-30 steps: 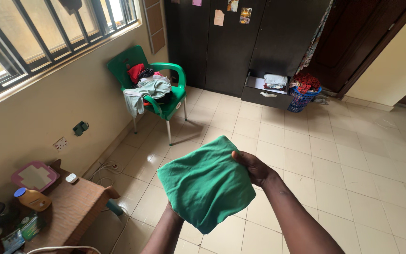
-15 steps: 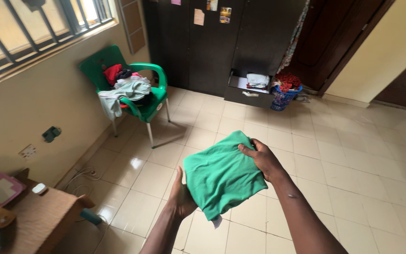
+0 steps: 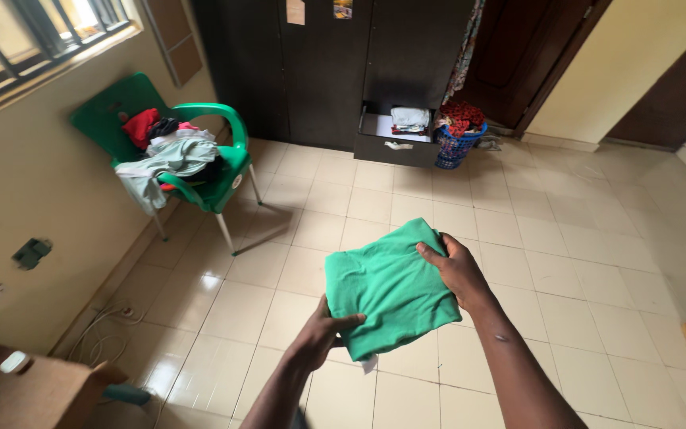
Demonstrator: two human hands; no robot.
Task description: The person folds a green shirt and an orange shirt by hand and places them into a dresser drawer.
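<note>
Both hands are clamping the folded green cloth [image 3: 391, 290] in mid-air over the tiled floor [image 3: 565, 246], my left hand [image 3: 321, 335] underneath, my right hand [image 3: 456, 268] pinching its far edge, green chair [image 3: 200, 163] well apart.

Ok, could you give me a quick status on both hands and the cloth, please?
Left hand and right hand both gripping folded green cloth, held in the air over tiled floor. Nothing between hands and cloth.
</note>
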